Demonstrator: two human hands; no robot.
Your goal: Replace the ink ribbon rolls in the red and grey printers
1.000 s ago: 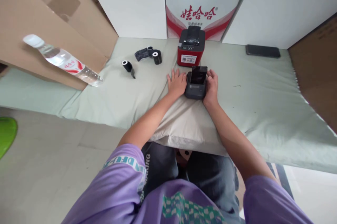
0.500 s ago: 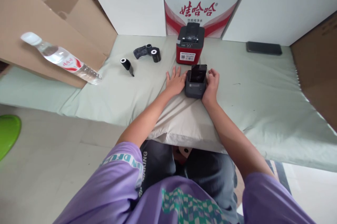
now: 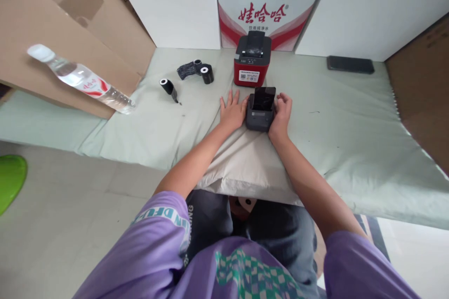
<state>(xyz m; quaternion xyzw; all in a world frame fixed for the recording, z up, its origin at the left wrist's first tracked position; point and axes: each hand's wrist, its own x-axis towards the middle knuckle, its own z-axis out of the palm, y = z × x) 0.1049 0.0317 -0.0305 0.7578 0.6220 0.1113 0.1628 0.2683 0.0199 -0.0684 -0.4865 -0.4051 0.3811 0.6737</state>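
A small dark grey receipt printer (image 3: 259, 121) stands between my hands on the cloth-covered surface. From its top rises a glossy black strip of paper (image 3: 264, 98). My left hand (image 3: 233, 113) lies flat at the printer's left side, fingers spread on the cloth and thumb against the casing. On the other side, my right hand (image 3: 281, 114) curls its fingers along the casing and steadies it. Just behind stands a larger red and black receipt printer (image 3: 251, 62), also with a black strip (image 3: 255, 44) sticking up from its top.
Several small black rolls (image 3: 206, 75) lie at the left, one (image 3: 168, 87) with a loose tail. A water bottle (image 3: 82, 80) leans by a brown carton (image 3: 70, 23). At the far right lies a black phone (image 3: 351, 64). White cartons (image 3: 168, 11) line the back.
The view has shifted very slightly. Both hands stay at the grey printer, and nothing else has visibly moved.
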